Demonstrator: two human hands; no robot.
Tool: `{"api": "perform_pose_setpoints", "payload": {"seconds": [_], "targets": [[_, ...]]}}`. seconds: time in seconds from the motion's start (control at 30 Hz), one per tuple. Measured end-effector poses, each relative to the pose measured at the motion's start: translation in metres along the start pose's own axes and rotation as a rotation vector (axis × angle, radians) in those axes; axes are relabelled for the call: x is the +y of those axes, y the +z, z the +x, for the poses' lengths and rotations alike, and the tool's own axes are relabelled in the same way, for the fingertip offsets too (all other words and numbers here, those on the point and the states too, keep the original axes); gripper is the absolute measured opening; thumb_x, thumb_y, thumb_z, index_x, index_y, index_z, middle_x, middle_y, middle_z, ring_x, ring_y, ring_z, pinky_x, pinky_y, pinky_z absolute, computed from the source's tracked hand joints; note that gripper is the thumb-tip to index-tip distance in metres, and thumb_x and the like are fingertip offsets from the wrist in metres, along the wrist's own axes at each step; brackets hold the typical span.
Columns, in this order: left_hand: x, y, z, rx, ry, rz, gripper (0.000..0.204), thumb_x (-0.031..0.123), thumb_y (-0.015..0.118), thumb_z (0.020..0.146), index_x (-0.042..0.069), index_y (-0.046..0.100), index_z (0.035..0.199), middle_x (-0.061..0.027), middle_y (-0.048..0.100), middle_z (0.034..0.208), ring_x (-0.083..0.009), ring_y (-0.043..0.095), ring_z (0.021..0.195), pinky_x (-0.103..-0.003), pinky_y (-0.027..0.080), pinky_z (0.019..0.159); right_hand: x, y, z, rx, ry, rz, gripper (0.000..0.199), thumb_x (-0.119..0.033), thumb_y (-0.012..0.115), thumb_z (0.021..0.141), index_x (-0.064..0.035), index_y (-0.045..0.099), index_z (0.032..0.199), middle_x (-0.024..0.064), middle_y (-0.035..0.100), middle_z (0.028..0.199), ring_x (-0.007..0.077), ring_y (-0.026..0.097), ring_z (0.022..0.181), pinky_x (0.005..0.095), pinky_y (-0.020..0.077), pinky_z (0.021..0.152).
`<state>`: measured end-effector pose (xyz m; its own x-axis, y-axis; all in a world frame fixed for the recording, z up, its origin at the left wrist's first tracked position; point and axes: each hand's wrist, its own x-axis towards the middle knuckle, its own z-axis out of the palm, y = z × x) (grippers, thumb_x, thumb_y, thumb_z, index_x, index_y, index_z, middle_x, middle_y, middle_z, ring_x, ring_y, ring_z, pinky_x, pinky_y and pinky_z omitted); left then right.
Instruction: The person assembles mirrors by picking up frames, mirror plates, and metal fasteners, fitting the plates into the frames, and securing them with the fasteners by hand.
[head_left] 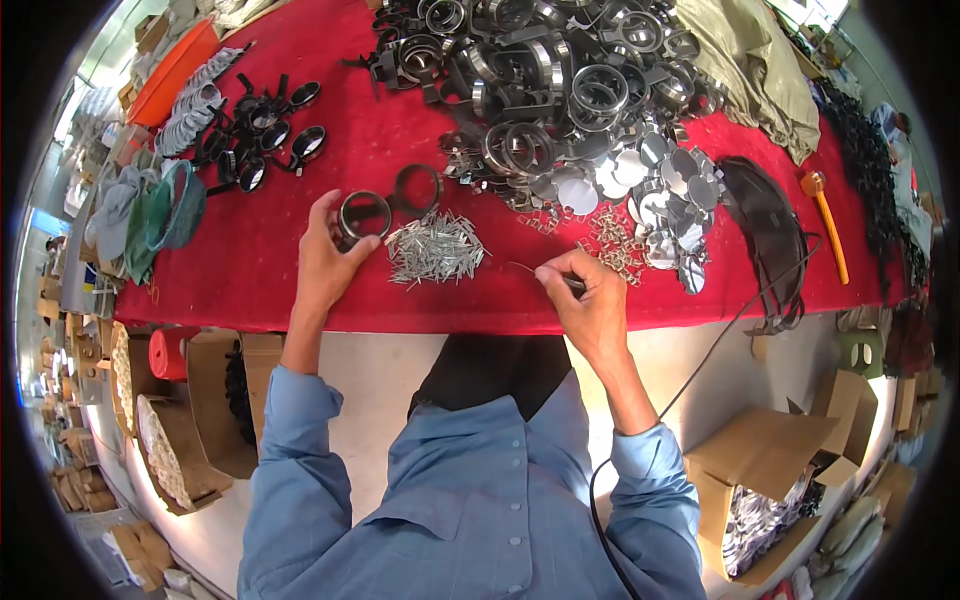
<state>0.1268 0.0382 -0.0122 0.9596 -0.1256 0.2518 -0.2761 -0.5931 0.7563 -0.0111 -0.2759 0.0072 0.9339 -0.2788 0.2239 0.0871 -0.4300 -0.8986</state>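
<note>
My left hand is closed on a round metal ring in a dark frame, with fingers at its left side and the thumb at its lower edge. A second dark ring lies just beyond it, apparently joined or touching; I cannot tell which. Right of these is a pile of thin silver pins. My right hand pinches a slim, dark-handled tool, its thin tip pointing left toward the pins. The tool's exact kind is mostly hidden by the fingers. Small brass-coloured clips lie beyond this hand.
Metal rings with black brackets heap up at the back, beside round mirror discs. Assembled black pieces lie at left. A black strap or pouch, a cable and a yellow-handled hammer are at right.
</note>
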Motion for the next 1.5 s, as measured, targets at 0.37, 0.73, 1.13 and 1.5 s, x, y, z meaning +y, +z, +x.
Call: {"api": "perform_pose_setpoints", "payload": {"seconds": [0.37, 0.73, 1.13, 1.5], "targets": [[-0.016, 0.031, 0.078, 0.038, -0.004, -0.292, 0.073, 0.007, 0.086, 0.074, -0.008, 0.047, 0.134, -0.0124, 0.069, 0.112, -0.0158, 0.067, 0.102, -0.029, 0.054, 0.091, -0.001, 0.003, -0.004, -0.034, 0.046, -0.004, 0.006, -0.005, 0.072, 0.09, 0.0005, 0.069, 0.09, 0.0027, 0.066, 0.074, 0.0057, 0.056, 0.068, 0.0235, 0.0454, 0.062], [0.047, -0.001, -0.056, -0.356, -0.33, -1.311, 0.045, 0.013, 0.064, 0.096, -0.003, 0.051, 0.137, -0.0204, 0.067, 0.122, -0.0222, 0.069, 0.106, -0.032, 0.06, 0.086, -0.002, -0.022, -0.008, -0.162, 0.059, -0.062, 0.006, -0.001, 0.071, 0.088, 0.0001, 0.071, 0.093, 0.0045, 0.068, 0.077, 0.0091, 0.06, 0.07, 0.025, 0.0477, 0.066], [0.104, 0.069, -0.111, -0.57, -0.393, -1.271, 0.047, 0.0, 0.068, 0.09, 0.0, 0.05, 0.133, -0.0127, 0.063, 0.124, -0.0225, 0.066, 0.114, -0.042, 0.053, 0.103, -0.033, 0.004, -0.038, 0.121, -0.445, -0.2, 0.02, 0.003, 0.077, 0.074, -0.0026, 0.068, 0.091, 0.0111, 0.07, 0.092, 0.0266, 0.068, 0.073, 0.0335, 0.0531, 0.063], [0.093, 0.07, -0.116, -0.593, -0.343, -1.254, 0.041, 0.004, 0.072, 0.091, 0.001, 0.053, 0.128, -0.0084, 0.064, 0.118, -0.0111, 0.063, 0.103, -0.026, 0.052, 0.089, -0.02, 0.018, -0.052, 0.016, -0.398, -0.203, 0.022, 0.003, 0.076, 0.07, -0.0029, 0.069, 0.091, 0.0093, 0.068, 0.091, 0.0275, 0.068, 0.072, 0.0358, 0.0533, 0.063]]}}
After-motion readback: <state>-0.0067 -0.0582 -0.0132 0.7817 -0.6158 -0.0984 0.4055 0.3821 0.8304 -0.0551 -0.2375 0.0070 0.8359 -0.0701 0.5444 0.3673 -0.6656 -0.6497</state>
